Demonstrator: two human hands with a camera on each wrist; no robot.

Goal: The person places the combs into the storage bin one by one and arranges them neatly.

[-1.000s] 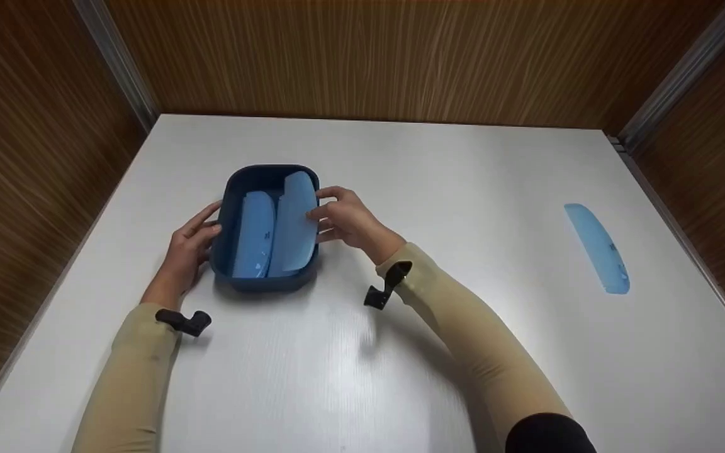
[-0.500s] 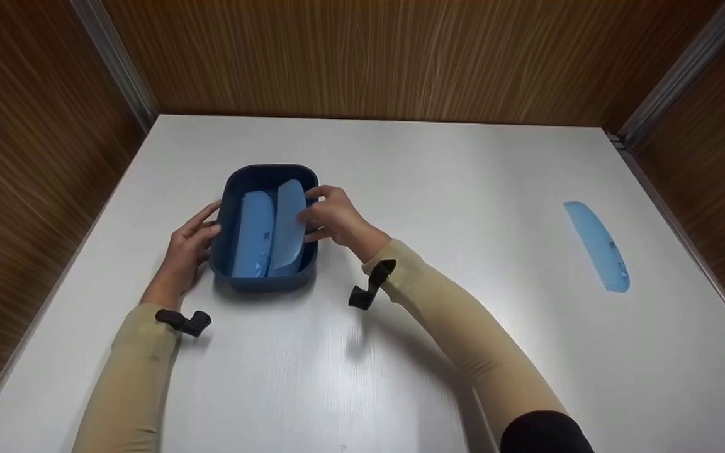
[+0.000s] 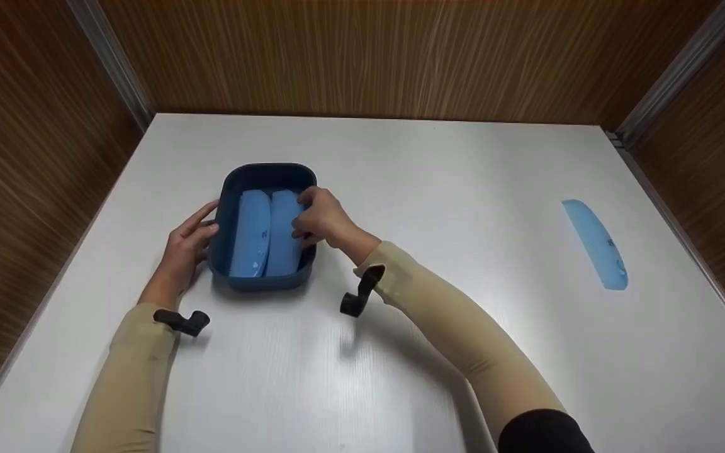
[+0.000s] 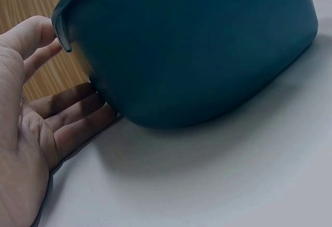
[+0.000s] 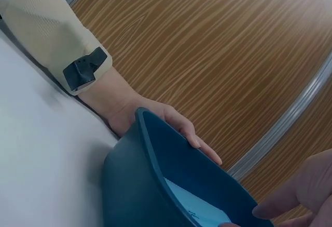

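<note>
A dark blue bin stands on the white table, left of centre. Two light blue curved pieces lie side by side in it, one on the left and one on the right. My right hand reaches over the bin's right rim and grips the right piece with curled fingers. My left hand rests flat against the bin's left wall with straight fingers. The left wrist view shows that palm beside the bin. In the right wrist view, the bin holds a pale piece.
A third light blue curved piece lies alone near the table's right edge. Wooden walls close in the table at the back and on both sides. Bare tabletop spreads between the bin and that lone piece.
The right piece stood tilted above the bin's rim a second ago. My right hand has lowered it down into the bin beside the other one. The left hand has stayed put.
</note>
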